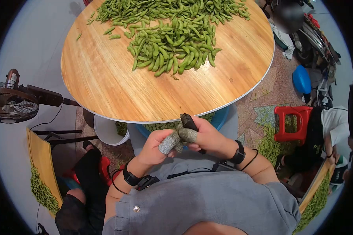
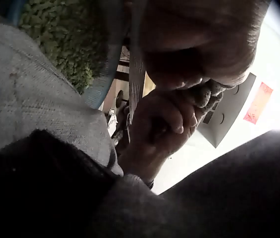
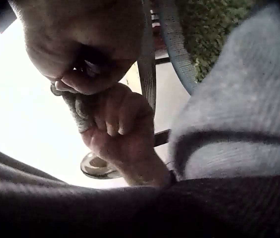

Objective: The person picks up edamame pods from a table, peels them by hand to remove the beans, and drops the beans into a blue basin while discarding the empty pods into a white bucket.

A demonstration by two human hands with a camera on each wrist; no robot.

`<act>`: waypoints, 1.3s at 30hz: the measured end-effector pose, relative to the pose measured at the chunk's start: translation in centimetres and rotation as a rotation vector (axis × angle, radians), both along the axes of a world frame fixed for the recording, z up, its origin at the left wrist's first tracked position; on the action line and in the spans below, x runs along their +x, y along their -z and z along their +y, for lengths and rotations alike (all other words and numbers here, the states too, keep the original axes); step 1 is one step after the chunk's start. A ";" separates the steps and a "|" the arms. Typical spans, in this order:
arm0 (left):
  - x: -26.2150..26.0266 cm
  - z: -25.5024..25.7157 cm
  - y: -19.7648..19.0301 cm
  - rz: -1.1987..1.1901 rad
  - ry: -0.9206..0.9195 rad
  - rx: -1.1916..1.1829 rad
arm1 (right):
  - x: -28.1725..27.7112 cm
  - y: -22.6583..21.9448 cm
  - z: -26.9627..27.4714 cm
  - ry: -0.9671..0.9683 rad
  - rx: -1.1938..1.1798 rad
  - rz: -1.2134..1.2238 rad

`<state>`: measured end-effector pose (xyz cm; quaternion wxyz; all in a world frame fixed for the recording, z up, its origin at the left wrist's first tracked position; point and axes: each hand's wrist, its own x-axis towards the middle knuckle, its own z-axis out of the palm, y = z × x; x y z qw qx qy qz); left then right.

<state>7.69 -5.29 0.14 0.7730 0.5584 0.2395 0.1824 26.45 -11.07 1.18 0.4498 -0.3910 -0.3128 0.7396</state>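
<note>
At the near edge of the round table my left hand (image 1: 153, 148) and right hand (image 1: 210, 135) meet, fingers curled and thumbs pressed close together. Grey speckled covers wrap both thumbs, and greenish-grey covering shows where the fingertips meet. A dark, narrow shape (image 1: 190, 123) runs along the right hand's index side. In the left wrist view, the left hand (image 2: 194, 47) curls above the right hand (image 2: 162, 121). Whatever lies between the fingertips is hidden; I cannot tell if it is a pod. Below is a blue basin (image 1: 222, 117) of green beans. Green soybean pods (image 1: 176, 43) are heaped on the table.
The round wooden table (image 1: 106, 78) ends just beyond the hands. A white bucket (image 1: 106, 131) stands left of the basin, near a fan (image 1: 15, 100). A red stool (image 1: 280, 125) and pods on the floor (image 1: 268, 147) lie right. People sit on both sides.
</note>
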 end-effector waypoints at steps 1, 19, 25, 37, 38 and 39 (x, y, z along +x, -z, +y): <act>0.2 0.0 0.2 -0.057 0.000 -0.156 | 0.4 0.0 0.1 -0.025 -0.044 0.050; -14.4 4.1 2.8 0.403 -0.897 0.531 | 1.2 -0.2 10.3 0.296 0.550 -1.606; -15.9 5.6 3.1 0.732 -1.043 0.663 | 2.1 -0.7 11.9 0.175 0.479 -1.664; -3.5 8.2 -2.8 0.444 -0.758 0.829 | 1.9 -1.6 15.2 0.205 0.399 -1.633; -2.2 8.6 -3.2 0.473 -0.700 0.837 | 2.2 -1.8 14.7 0.204 0.401 -1.633; -1.1 9.3 -2.9 0.459 -0.647 0.948 | 2.4 -1.9 14.1 0.226 0.414 -1.557</act>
